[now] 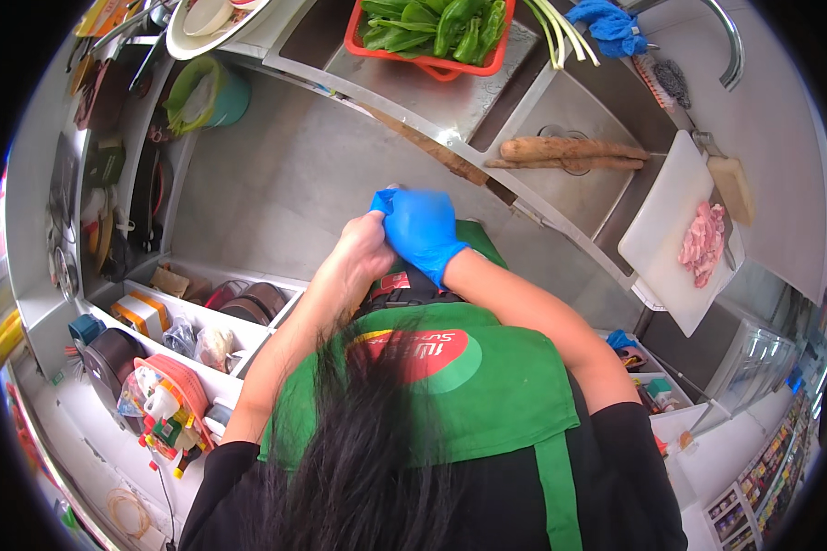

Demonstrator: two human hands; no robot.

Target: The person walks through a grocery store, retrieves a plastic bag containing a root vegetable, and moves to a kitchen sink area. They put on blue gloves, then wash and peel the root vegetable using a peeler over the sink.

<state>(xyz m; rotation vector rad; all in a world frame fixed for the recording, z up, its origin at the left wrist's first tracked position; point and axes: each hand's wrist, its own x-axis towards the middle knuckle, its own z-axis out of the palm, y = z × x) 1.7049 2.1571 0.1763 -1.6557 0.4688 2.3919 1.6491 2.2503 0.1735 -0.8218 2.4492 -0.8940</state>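
Both hands meet in front of the green apron [427, 386], above the floor. My left hand [369, 244] is bare, its thumb and fingers pinching blue glove material at the far left side of the right hand. My right hand [424, 227] wears a blue disposable glove [413, 237] and is bent inward against the left. Whether the pinched blue piece belongs to this glove or to a second one, I cannot tell. The right fingertips are hidden, and the back of that hand is slightly blurred.
A steel sink [544, 103] holds brown roots [572, 153]. Above it sits a red basket [441, 72] of green peppers and leaves, beside scallions [558, 34]. Cut raw meat [703, 244] lies on a white cutting board [661, 227]. Open drawers [248, 344] and a bin [227, 96] stand left.
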